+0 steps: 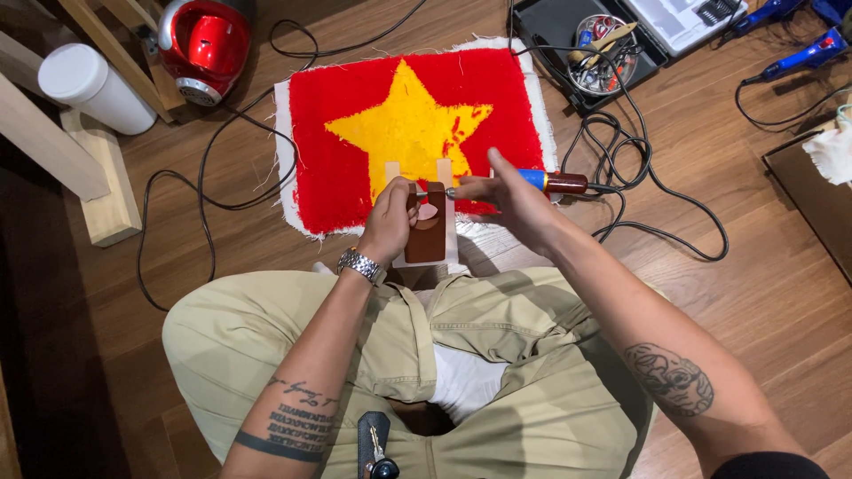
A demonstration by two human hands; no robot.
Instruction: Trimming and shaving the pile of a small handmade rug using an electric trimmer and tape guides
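Head view: the left hand grips a brown wooden block held upright over the lap, just in front of the red rug with its yellow star. The right hand clasps a corded iron, its tip at the block's top.
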